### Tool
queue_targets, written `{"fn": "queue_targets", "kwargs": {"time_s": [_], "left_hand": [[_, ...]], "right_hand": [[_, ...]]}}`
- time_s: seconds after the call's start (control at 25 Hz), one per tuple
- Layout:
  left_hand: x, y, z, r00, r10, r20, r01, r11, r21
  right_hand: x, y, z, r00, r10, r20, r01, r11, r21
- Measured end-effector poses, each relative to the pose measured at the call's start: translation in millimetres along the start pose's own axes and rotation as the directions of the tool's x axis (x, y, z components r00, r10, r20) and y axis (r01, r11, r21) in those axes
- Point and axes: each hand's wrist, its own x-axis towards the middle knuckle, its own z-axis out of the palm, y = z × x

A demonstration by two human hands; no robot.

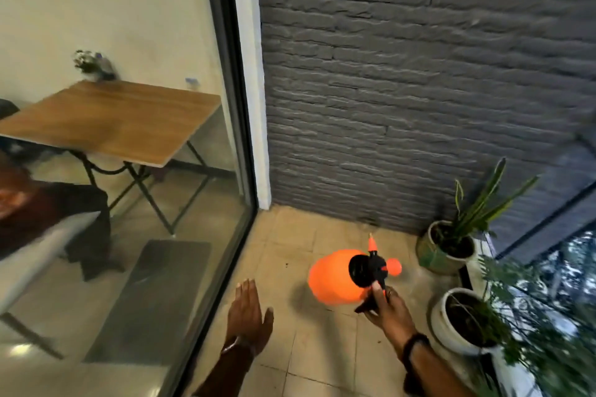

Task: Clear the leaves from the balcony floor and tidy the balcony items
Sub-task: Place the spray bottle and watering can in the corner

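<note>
We are carrying an orange spray bottle point(335, 277) above the balcony floor point(316, 348), tidying the balcony items.

Our right hand point(388, 308) is grasping the bottle by its black pump handle, fingers curled around it, and the orange tank is hanging tilted in the air over the tiles toward the far corner by the grey brick wall point(419, 90). Our left hand point(248, 316) is hovering released, fingers straight, holding nothing, near the glass door point(129, 171). Two potted plants point(451, 248) are standing along the floor's right edge. We judge that the next move is setting the bottle down upright near the pots, without knocking them.
</note>
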Motion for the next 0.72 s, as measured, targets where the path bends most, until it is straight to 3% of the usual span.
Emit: {"fn": "queue_targets", "kwargs": {"time_s": [0.2, 0.32, 0.48, 0.72], "left_hand": [[53.7, 36.4, -34.1, 0.998, 0.057, 0.029, -0.054, 0.992, -0.112], [63.7, 43.7, -48.4, 0.990, 0.112, 0.091, -0.106, 0.992, -0.071], [82.5, 45.6, -50.1, 0.986, 0.075, 0.150, -0.072, 0.997, -0.025], [150.2, 50.0, -41.7, 0.969, -0.026, 0.244, 0.026, 1.000, 0.005]], "right_hand": [[19.7, -69.4, -10.2, 0.999, -0.025, 0.026, 0.024, 0.998, 0.050], [38.9, -93.1, -14.8, 0.999, -0.032, 0.027, 0.031, 0.999, 0.022], [77.9, -118.9, -15.6, 1.000, 0.000, -0.007, 0.000, 1.000, 0.023], [182.9, -131.1, 15.8, 0.992, 0.110, 0.066, -0.113, 0.993, 0.047]]}}
